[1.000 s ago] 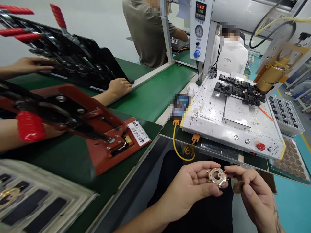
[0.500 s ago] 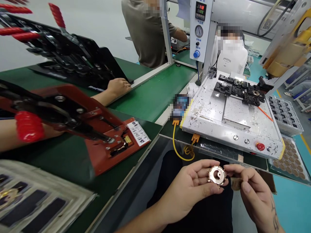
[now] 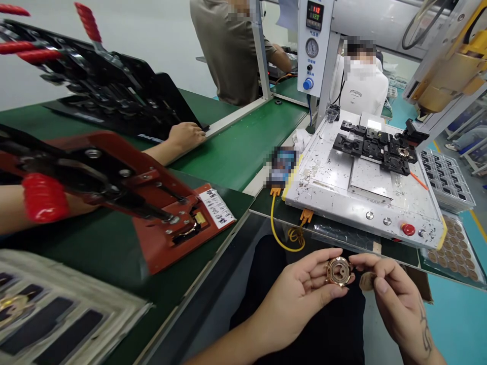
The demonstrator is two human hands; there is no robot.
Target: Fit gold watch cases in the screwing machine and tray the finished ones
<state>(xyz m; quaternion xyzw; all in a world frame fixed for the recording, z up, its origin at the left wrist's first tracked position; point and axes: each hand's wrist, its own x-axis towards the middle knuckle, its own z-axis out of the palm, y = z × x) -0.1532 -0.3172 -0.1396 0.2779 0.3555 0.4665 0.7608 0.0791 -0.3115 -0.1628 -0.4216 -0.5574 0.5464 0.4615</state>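
Observation:
A rose-gold watch case (image 3: 339, 271) with lugs at its rim is held by my left hand (image 3: 292, 294), fingers curled beneath it and thumb at its lower edge. Its open round face is turned up toward me. In my right hand (image 3: 397, 294) a small round brown disc (image 3: 367, 281) is pinched edge-on between thumb and fingers. The right index fingertip lies close to the right rim of the case; whether they touch I cannot tell. Both hands hover over my dark-clothed lap.
Ahead stands a white machine base (image 3: 331, 203) bearing black fixtures (image 3: 380, 144), under a yellow head (image 3: 437, 91). Right of it lie a tray of brown discs (image 3: 452, 248) and stacked trays (image 3: 445, 177). A red clamp press (image 3: 160, 243) stands left, near a co-worker's hand (image 3: 186, 136).
The watch case has tilted slightly in my left hand, so its inside looks darker. The brown disc has turned a little. On the machine, the black fixtures have shifted slightly toward me.

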